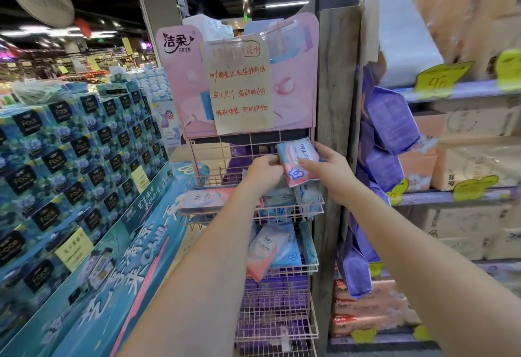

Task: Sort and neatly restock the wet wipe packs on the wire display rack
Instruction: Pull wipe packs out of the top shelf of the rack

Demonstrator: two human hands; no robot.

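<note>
Wet wipe pack [297, 160], pink and blue, is held tilted before the back grid of the wire display rack [208, 153], just above its top basket [198, 179]. Left hand [265, 172] pinches the pack's edge at its 9 o'clock. Right hand [329, 172] clamps it from 3 o'clock, thumb across the front. Loose packs [208, 200] lie in that basket at 6 o'clock, and leaning packs [270, 249] sit one tier lower. A handwritten sign [239, 88] hangs at 12 o'clock.

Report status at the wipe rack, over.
One pink-and-blue wipe pack gripped by left hand and right hand, over top basket. Below, loose packs lie jumbled. No obstruction seen.
</note>
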